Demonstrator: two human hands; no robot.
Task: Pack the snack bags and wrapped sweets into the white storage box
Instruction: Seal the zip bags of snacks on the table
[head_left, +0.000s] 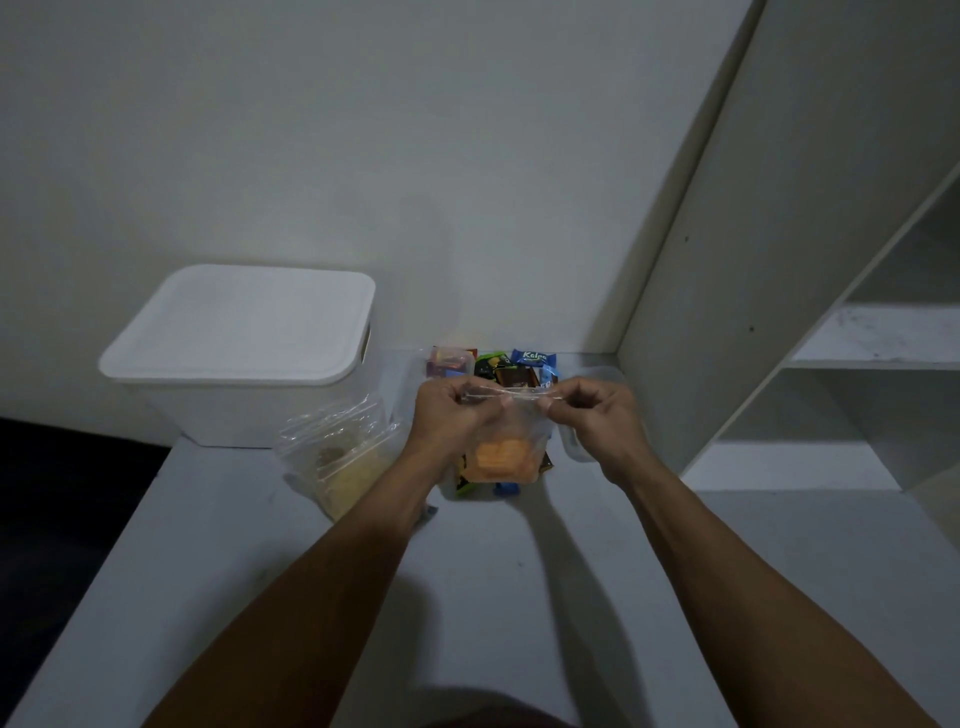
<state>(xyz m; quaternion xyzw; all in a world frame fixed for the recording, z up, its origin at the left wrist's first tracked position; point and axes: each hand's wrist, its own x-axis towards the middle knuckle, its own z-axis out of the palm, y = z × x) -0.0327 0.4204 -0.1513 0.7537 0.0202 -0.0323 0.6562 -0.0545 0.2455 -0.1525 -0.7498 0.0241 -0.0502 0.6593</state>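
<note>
- While both hands pinch the zip strip of the orange bag (501, 457), I read the current step as sealing: left hand (451, 410) grips the strip's left end, right hand (597, 415) its right end, hands near but apart.
- Bag hangs above the sweets (511, 366), which lie on the table (519, 597) just beyond.
- Two more bags (343, 457) lie left of the left hand, in front of the box (244, 353).
- Box sits at the table's far left, lid (244, 317) on; nothing can be packed until it comes off.
- Risk: an incomplete seal would spill contents when the bag is tipped.
- Risk: a thin pinch on slick film may slip, dropping the bag onto the sweets.
</note>
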